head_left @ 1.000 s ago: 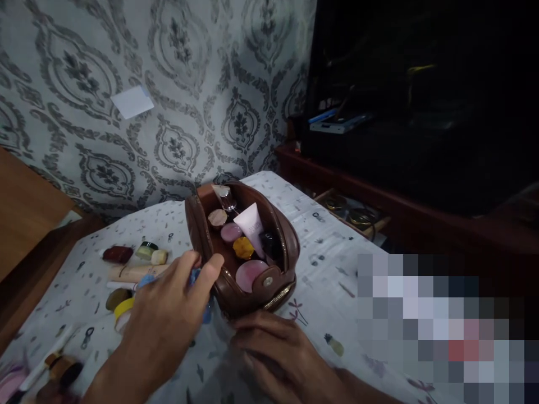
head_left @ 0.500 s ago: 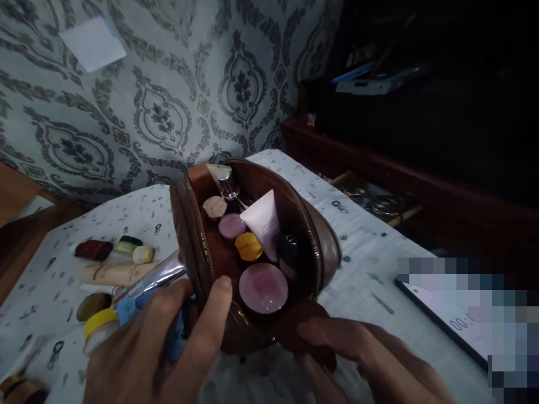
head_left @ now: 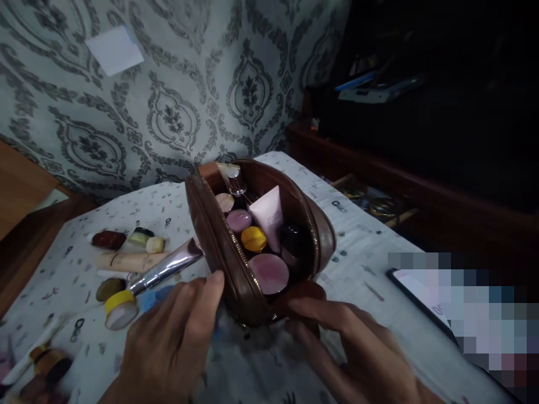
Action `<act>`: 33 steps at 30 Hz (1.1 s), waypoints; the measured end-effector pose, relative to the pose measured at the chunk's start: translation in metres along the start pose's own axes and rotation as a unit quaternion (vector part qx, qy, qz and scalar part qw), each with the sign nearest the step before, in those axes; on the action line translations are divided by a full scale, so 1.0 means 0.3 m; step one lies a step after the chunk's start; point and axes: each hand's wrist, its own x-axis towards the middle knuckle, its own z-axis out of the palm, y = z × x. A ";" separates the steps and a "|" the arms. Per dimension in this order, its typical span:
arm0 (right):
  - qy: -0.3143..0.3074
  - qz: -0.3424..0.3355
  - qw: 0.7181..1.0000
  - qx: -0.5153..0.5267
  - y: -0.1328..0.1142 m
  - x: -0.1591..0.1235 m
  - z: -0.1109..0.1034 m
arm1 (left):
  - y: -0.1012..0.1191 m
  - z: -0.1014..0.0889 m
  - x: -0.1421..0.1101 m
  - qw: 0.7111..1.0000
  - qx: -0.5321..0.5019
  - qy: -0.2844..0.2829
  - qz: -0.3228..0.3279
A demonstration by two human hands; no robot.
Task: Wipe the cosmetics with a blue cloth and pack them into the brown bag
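An open brown leather pouch (head_left: pixel 217 241) stands on the patterned cloth. Inside it are a pink tube (head_left: pixel 269 216), a yellow lid (head_left: pixel 253 238), pink round lids (head_left: pixel 268 273) and a dark jar (head_left: pixel 292 235). My left hand (head_left: pixel 177 342) is at the pouch's near left side, with the thumb pressed on its zip edge. Its fingers are closed over a blue thing (head_left: pixel 152 297) that is mostly hidden. A silver tube (head_left: pixel 164 268) lies just beyond those fingers. My right hand (head_left: pixel 349 342) grips the pouch's near end flap (head_left: pixel 303 294).
Left of the pouch lie several cosmetics: a beige tube (head_left: pixel 126 261), a dark red case (head_left: pixel 108 239), small jars (head_left: pixel 143 240) and a yellow-lidded jar (head_left: pixel 118 308). A phone (head_left: pixel 416 294) lies at the right. Dark wooden furniture (head_left: pixel 400 191) stands behind.
The pouch has tipped nearer, then settled. My left hand slid lower along its side and the silver tube now shows fully. My right hand moved up onto the flap.
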 end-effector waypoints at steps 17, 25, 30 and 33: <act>-0.214 -0.171 0.950 -0.146 -0.102 0.238 -0.135 | 0.105 0.072 -0.243 0.994 -0.009 -0.100 0.033; -0.475 -0.125 0.853 -0.178 -0.129 0.333 -0.147 | 0.108 0.090 -0.259 0.995 -0.029 -0.089 0.015; -0.490 -0.119 0.846 -0.173 -0.130 0.387 -0.144 | 0.103 0.101 -0.264 0.995 -0.048 -0.086 0.003; -0.489 -0.119 0.851 -0.147 -0.115 0.389 -0.136 | 0.096 0.109 -0.263 0.996 -0.060 -0.058 0.003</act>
